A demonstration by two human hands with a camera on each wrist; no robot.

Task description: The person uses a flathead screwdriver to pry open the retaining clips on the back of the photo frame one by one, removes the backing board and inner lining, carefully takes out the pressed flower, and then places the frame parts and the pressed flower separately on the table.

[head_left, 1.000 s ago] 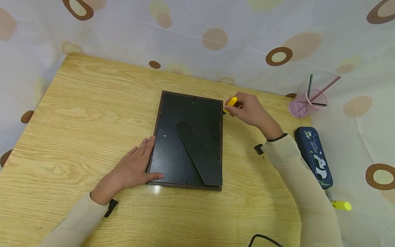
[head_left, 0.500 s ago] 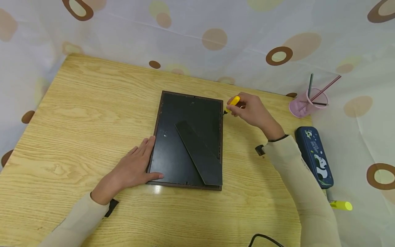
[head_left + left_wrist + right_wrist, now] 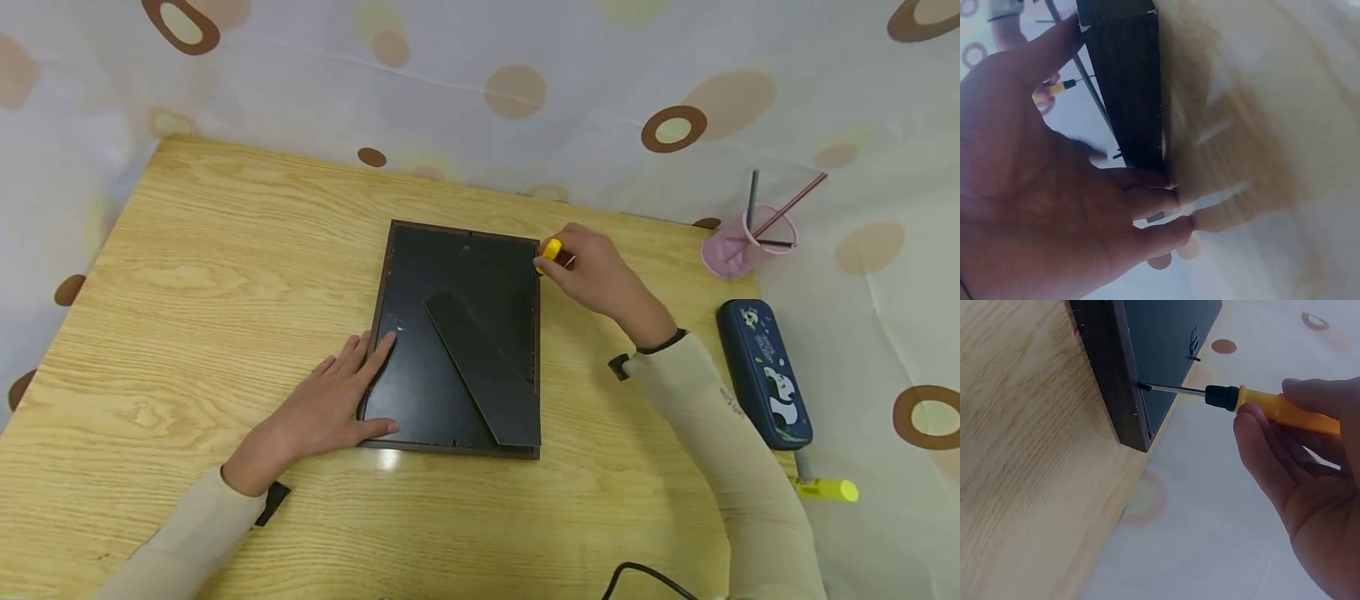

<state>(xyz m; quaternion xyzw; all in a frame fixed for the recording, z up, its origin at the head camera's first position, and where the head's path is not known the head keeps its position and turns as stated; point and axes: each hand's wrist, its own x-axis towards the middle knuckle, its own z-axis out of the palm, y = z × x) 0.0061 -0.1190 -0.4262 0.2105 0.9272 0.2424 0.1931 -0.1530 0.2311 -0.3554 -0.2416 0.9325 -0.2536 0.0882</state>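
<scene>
A dark picture frame point(image 3: 427, 375) lies face down on the wooden table, its black support leg point(image 3: 483, 371) slanting across the back. My left hand point(image 3: 322, 408) rests at the frame's lower left edge. Its thumb and index finger reach onto the backing, while the other fingers extend along the side. At the upper right edge, my right hand point(image 3: 600, 271) grips a screwdriver point(image 3: 1260, 403) by its yellow handle. In the right wrist view the metal tip meets a small dark tab point(image 3: 1145, 386) at the inner border of the frame.
A pink pen cup point(image 3: 727, 248) with several pens stands at the back right. In front of it are a navy panda pencil case point(image 3: 765, 375) and a yellow highlighter point(image 3: 828, 490). A black cable point(image 3: 645, 568) crosses the near edge. Patterned cloth point(image 3: 517, 92) hangs behind the table.
My right hand has moved slightly left with the screwdriver, bringing it over the frame's right edge. My left index finger has shifted from the side onto the backing.
</scene>
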